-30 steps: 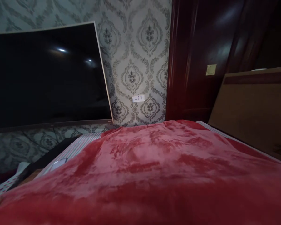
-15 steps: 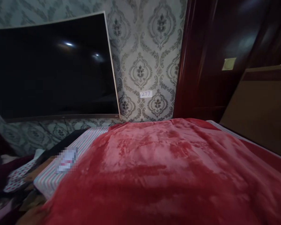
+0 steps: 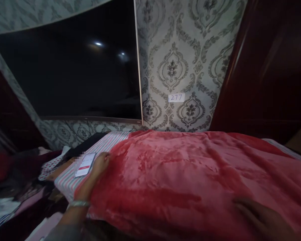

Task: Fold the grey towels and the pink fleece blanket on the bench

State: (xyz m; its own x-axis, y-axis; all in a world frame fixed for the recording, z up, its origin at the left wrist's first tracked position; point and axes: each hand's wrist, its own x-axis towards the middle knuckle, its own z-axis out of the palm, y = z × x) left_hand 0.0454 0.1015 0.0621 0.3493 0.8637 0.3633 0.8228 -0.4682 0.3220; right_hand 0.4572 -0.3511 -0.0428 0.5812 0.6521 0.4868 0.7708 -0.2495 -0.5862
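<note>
A red and pink plush blanket point(image 3: 170, 167) spreads over a raised bed-like surface, its folds running down the right side. My left hand point(image 3: 102, 163), with a bracelet point(image 3: 79, 203) on the wrist, is closed at the blanket's left edge and seems to grip its cloth. Just left of that hand, a phone point(image 3: 85, 164) with a lit screen lies on striped fabric point(image 3: 67, 177). Over the blanket's lower right, my right hand point(image 3: 263, 216) is blurred, its fingers stretched out and apart; nothing shows in them.
Heaped clothes point(image 3: 22, 187) lie at the left, below the striped surface. A large black television point(image 3: 77, 73) hangs on the patterned wall point(image 3: 173, 67), beside a paper label point(image 3: 176, 97) reading 277. Dark red wood panelling point(image 3: 271, 77) stands at the right.
Both hands have come into view, the left at the blanket's left edge, the right over its lower right. The view has turned left, and the blanket's near left edge has lifted or shifted.
</note>
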